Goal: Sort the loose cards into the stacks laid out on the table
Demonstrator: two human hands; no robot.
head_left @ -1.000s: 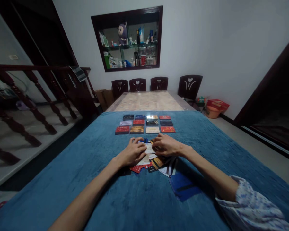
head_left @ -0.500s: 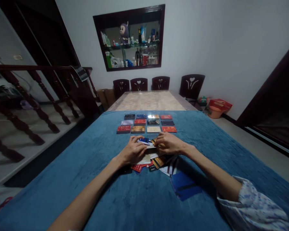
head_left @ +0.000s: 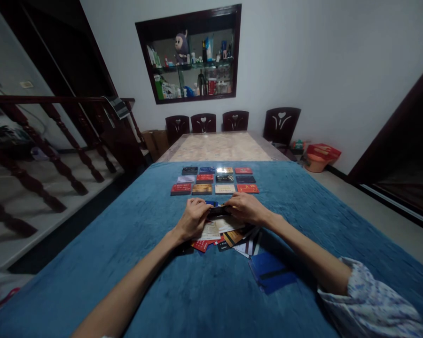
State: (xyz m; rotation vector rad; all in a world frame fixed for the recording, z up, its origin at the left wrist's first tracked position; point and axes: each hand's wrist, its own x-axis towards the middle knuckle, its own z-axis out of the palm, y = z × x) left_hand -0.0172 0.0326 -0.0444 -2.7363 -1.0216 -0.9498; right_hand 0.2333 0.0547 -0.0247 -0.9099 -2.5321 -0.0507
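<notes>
Between my two hands a dark card (head_left: 218,211) is held level by its ends, just above a loose pile of cards. My left hand (head_left: 193,218) is closed on its left end and my right hand (head_left: 247,208) on its right end. Under them the pile shows a white card (head_left: 229,224), a gold card (head_left: 234,236) and a red card (head_left: 200,246). Several cards there are partly covered by my fingers. Blue cards (head_left: 272,272) lie fanned beneath my right forearm.
Beyond my hands, small card stacks stand in three rows, among them a red-orange stack (head_left: 247,188) and a gold stack (head_left: 202,189). A blue cloth (head_left: 144,281) covers the near table. Chairs (head_left: 281,126) stand at the far end, a railing (head_left: 66,141) at the left.
The pale card between my hands has given way to a dark face or edge. Both hands have shifted slightly; the rows of stacks and the blue cards stay put.
</notes>
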